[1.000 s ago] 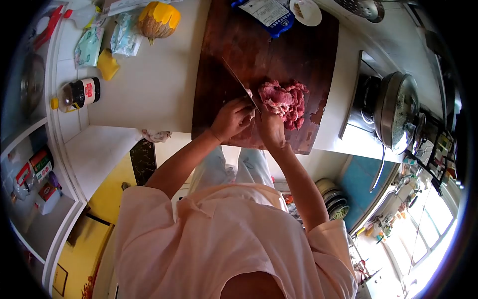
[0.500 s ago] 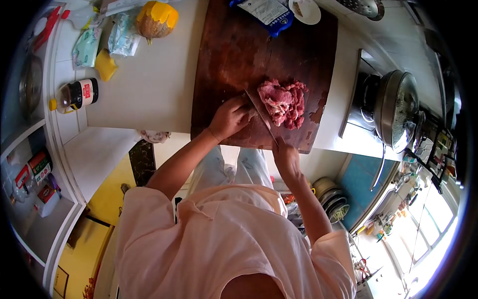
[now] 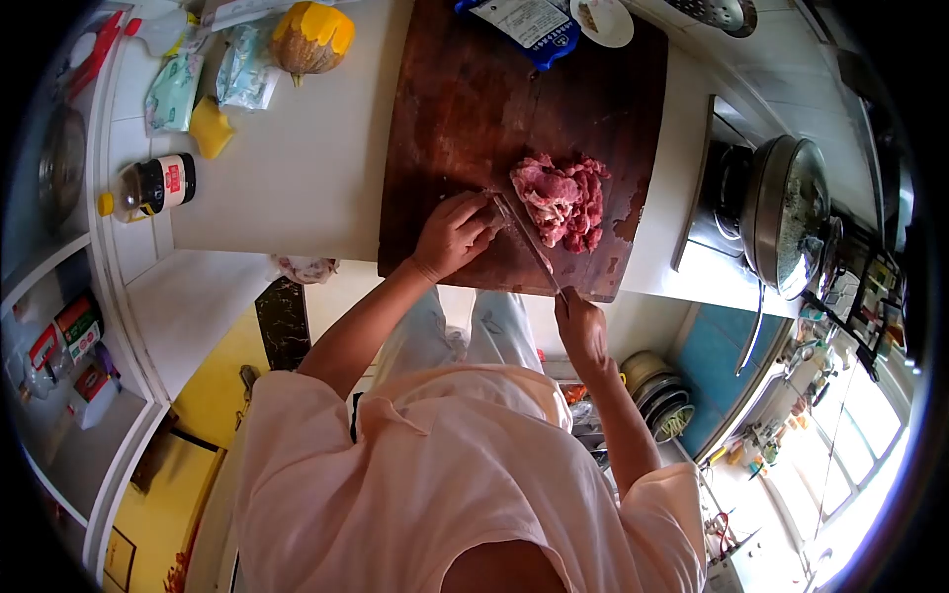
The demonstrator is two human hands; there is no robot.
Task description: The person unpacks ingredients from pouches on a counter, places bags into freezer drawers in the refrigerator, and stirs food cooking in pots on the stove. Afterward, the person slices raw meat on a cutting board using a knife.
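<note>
My right hand (image 3: 583, 331) is wrapped round the handle of a knife (image 3: 526, 235), whose narrow blade slants up and left over the cutting board (image 3: 465, 109). Beside the blade's far end is my left hand (image 3: 457, 235), its fingers curled together near the metal. Whatever those fingers pinch, if anything, is hidden. Just right of the blade lies a heap of raw red meat (image 3: 561, 203) with pale fat, cut at least partly into pieces. The heap rests on the dark wooden board, apart from my left hand.
At the board's far end lie a blue-edged package (image 3: 529, 30) and a small white dish (image 3: 603, 22). A lidded pan (image 3: 786, 217) stands on the stove at right. On the left counter are a partly peeled pumpkin (image 3: 311, 40), a yellow sponge (image 3: 210, 128) and a dark sauce bottle (image 3: 153, 188).
My right hand has drawn the knife slightly toward my body and to the right. More of the blade's flat side shows now. The left hand and the meat have barely moved.
</note>
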